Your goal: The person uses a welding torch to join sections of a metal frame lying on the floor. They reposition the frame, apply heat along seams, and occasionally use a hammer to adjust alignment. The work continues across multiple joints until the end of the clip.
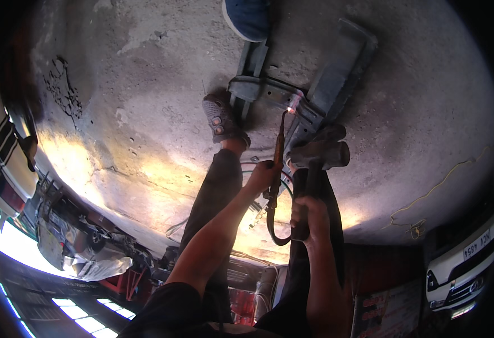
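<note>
My left hand (263, 176) is closed around a gas torch (279, 147), whose thin bent neck points away from me. A small bright flame at its tip meets a dark metal bracket (275, 93), and the metal there glows pinkish. My right hand (313, 217) grips the handle of a hammer (325, 155), its heavy dark head raised above my right foot and hiding most of it. Under the bracket's right end lies a wide flat metal bar (343, 70); a narrower metal rail (252, 59) runs along its left.
Another person's blue shoe (248, 19) rests on the rail's far end. My left clog (219, 117) stands beside the bracket. A hose (270, 225) curves down from the torch. A yellow cord (427, 194) lies rightward on the concrete floor. Vehicles stand at both sides, including a white van (465, 270).
</note>
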The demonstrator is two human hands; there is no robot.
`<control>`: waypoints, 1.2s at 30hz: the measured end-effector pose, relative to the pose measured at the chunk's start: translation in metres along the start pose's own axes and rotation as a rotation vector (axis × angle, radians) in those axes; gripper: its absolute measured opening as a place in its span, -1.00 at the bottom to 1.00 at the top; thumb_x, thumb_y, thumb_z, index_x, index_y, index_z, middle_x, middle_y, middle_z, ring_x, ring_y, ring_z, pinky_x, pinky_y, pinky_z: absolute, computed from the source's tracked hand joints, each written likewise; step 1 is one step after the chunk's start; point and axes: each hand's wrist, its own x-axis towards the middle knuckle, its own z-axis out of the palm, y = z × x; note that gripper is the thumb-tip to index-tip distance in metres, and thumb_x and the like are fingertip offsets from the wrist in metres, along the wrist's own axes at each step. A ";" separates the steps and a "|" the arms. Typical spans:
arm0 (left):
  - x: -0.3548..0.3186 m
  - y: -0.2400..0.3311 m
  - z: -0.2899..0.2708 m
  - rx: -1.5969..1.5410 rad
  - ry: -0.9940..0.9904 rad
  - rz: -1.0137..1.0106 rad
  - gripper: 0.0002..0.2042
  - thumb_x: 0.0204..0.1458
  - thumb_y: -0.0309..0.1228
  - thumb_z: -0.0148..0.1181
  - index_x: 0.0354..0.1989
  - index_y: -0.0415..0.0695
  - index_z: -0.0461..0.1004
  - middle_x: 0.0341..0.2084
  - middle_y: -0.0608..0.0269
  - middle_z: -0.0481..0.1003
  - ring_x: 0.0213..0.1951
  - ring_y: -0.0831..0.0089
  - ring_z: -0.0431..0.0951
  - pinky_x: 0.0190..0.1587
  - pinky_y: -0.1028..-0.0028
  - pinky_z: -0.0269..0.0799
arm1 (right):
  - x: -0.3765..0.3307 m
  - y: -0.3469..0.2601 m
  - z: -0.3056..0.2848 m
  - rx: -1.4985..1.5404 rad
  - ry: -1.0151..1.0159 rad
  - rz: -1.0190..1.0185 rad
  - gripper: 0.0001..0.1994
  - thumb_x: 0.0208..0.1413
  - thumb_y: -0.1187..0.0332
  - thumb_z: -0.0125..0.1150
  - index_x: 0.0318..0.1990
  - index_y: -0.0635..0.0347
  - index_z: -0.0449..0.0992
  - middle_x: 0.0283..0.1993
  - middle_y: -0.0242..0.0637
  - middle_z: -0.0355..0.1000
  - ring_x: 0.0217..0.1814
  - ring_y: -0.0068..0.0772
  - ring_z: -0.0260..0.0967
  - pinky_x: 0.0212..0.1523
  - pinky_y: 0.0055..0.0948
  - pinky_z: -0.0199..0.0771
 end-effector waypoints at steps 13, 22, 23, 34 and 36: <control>0.000 -0.002 0.002 0.006 0.004 0.032 -0.60 0.21 -0.16 0.17 -0.31 -0.36 0.55 -0.56 0.14 0.54 -0.49 0.42 0.53 -0.41 0.33 0.40 | 0.000 0.000 -0.001 0.003 -0.012 0.005 -0.93 0.10 0.41 0.14 -0.32 0.17 0.39 -0.58 -0.47 0.26 -0.70 -0.60 0.22 -0.66 -0.52 0.32; 0.004 -0.010 0.002 -0.005 0.005 0.033 -0.59 0.21 -0.14 0.17 -0.32 -0.36 0.55 -0.57 0.13 0.54 -0.49 0.42 0.53 -0.40 0.32 0.40 | 0.000 0.001 0.000 -0.004 -0.001 0.012 -0.93 0.09 0.41 0.14 -0.33 0.17 0.40 -0.58 -0.46 0.26 -0.69 -0.59 0.22 -0.66 -0.52 0.32; 0.004 -0.011 0.001 -0.014 -0.001 0.035 -0.59 0.21 -0.14 0.17 -0.32 -0.36 0.55 -0.57 0.12 0.54 -0.49 0.42 0.54 -0.40 0.32 0.41 | 0.000 0.001 0.000 -0.007 -0.002 0.012 -0.93 0.09 0.41 0.14 -0.33 0.17 0.40 -0.58 -0.46 0.26 -0.69 -0.59 0.22 -0.66 -0.52 0.32; 0.009 -0.020 0.003 -0.023 0.003 0.044 -0.57 0.21 -0.11 0.17 -0.28 -0.36 0.55 -0.55 0.10 0.55 -0.47 0.39 0.55 -0.38 0.31 0.42 | 0.000 0.002 -0.001 -0.027 -0.007 0.006 -0.93 0.08 0.41 0.15 -0.34 0.18 0.41 -0.58 -0.44 0.27 -0.68 -0.58 0.23 -0.66 -0.52 0.31; 0.010 -0.021 0.004 -0.006 0.006 0.043 -0.57 0.21 -0.11 0.17 -0.27 -0.36 0.55 -0.55 0.09 0.55 -0.47 0.39 0.55 -0.38 0.31 0.42 | 0.000 0.002 -0.001 -0.032 -0.001 0.006 -0.93 0.08 0.41 0.14 -0.35 0.18 0.41 -0.58 -0.44 0.28 -0.68 -0.57 0.23 -0.66 -0.51 0.31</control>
